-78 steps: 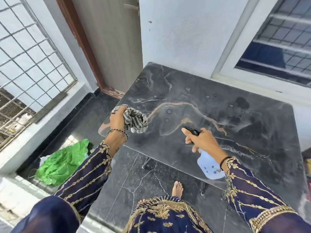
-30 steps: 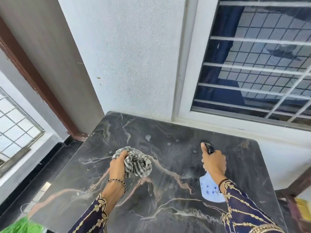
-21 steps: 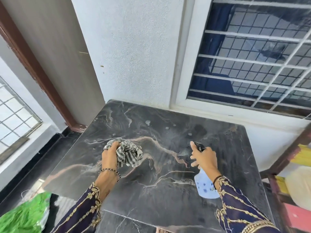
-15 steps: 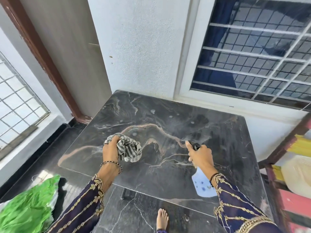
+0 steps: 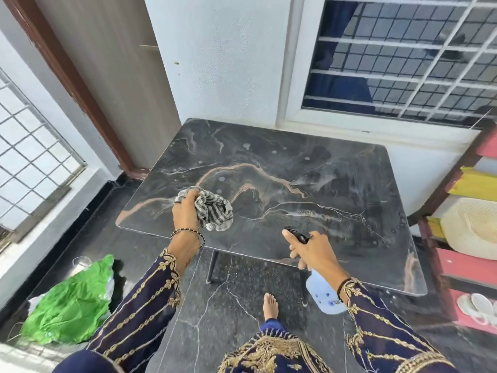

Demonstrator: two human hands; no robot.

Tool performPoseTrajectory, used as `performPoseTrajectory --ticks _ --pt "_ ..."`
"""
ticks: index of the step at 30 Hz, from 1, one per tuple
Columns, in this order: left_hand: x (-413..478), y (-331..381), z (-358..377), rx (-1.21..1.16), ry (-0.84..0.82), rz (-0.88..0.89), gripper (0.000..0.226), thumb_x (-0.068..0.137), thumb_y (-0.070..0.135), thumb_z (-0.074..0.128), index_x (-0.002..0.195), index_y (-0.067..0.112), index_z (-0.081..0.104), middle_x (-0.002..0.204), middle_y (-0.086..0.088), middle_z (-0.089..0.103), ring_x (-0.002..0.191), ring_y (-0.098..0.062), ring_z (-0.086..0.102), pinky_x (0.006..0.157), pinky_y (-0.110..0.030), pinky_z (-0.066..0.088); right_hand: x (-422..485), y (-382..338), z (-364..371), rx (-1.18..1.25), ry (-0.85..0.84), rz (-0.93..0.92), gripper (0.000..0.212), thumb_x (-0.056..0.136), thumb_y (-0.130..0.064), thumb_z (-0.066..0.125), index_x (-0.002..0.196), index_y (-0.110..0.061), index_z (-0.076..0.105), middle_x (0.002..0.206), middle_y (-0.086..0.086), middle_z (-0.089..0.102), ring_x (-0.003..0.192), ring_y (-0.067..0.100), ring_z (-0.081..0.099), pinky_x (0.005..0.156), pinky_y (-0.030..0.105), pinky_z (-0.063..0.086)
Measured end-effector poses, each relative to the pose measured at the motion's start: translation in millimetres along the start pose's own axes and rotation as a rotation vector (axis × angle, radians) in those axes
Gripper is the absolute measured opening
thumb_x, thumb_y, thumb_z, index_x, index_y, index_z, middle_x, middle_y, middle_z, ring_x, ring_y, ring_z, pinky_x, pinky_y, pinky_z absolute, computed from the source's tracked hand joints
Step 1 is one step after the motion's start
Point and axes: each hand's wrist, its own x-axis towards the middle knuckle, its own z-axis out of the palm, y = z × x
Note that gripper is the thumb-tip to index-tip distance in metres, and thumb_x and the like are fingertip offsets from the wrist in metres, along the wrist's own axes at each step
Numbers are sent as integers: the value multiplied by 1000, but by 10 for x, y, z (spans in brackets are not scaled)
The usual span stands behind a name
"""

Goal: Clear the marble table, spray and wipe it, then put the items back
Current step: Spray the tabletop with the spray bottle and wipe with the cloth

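The dark marble table (image 5: pixel 309 168) stands against the white wall, its top bare and speckled with droplets. My left hand (image 5: pixel 185 211) grips a bunched striped grey cloth (image 5: pixel 215 211) just above the table's near left part. My right hand (image 5: pixel 312 250) holds a pale blue spray bottle (image 5: pixel 324 296) by its black trigger head (image 5: pixel 297 235), over the table's near edge, index finger stretched along the nozzle. The bottle's body hangs below my wrist.
A green plastic bag (image 5: pixel 67 305) and a clear glass (image 5: pixel 80 262) lie on the floor at the left. A coloured wooden rack (image 5: pixel 462 265) with a straw hat (image 5: pixel 473 224) and sandals (image 5: pixel 476 308) stands right of the table. My bare foot (image 5: pixel 269 305) is on the dark floor.
Both hands have drawn back toward the table's near edge, the spray bottle moving from mid-table to the front. The view has pulled back, showing more floor and the rack.
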Motion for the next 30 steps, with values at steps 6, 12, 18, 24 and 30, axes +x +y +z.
performPoseTrajectory --ticks 6,12,18,24,30 --pt "10 -153 216 21 -59 -54 84 50 54 66 122 13 58 122 -9 64 109 -26 62 98 -50 48 -131 445 -241 63 157 82 76 77 -77 64 88 -2 68 70 11 74 42 21 62 39 29 49" --pt "-169 -264 716 55 -157 -99 73 60 46 66 123 8 57 118 -12 65 104 -27 64 89 -42 52 -218 747 -649 206 251 131 57 85 -63 68 95 -6 68 77 -3 78 42 21 67 42 30 52" --pt "-286 -479 1284 103 -265 -135 61 71 38 66 123 7 58 118 -12 65 103 -28 64 93 -43 51 -138 1071 -999 300 402 143 52 85 -63 67 84 -11 70 68 6 75 40 26 62 37 26 43" --pt "-337 -679 1912 168 -293 -165 67 57 42 66 114 7 63 113 -11 66 107 -30 63 94 -44 48 168 1320 -1326 408 457 231 52 86 -45 74 67 1 60 53 11 58 34 19 42 42 28 36" --pt "-375 -781 2591 148 -266 -208 79 54 44 67 125 11 56 120 -10 63 105 -28 62 94 -43 50 757 1361 -1769 275 289 243 63 82 -60 72 85 2 65 66 15 67 48 27 58 48 34 47"
